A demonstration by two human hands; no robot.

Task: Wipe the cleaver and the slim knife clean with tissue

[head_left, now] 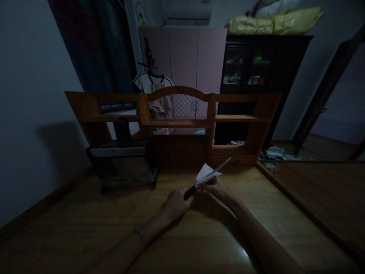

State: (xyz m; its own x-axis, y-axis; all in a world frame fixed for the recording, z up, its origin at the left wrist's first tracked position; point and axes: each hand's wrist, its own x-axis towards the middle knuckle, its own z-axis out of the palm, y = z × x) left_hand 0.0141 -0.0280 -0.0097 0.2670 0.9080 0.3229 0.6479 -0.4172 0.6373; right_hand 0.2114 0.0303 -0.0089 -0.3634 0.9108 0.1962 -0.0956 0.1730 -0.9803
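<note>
My left hand point(177, 202) is closed around the black handle of a knife point(222, 164), whose narrow blade points up and to the right. In my right hand point(216, 188) is a white tissue point(204, 173), pinched against the blade close to the handle. Part of the tissue stands up above the blade, and part of the blade is hidden behind it. Both hands are close together above the wooden surface point(171, 247). A band circles my left wrist.
A wooden shelf unit point(176, 123) stands along the far edge. At the left is a black-framed object point(125, 163) with plastic wrapping. A raised wooden edge point(302, 211) runs along the right. Wardrobes and a clothes rack stand behind.
</note>
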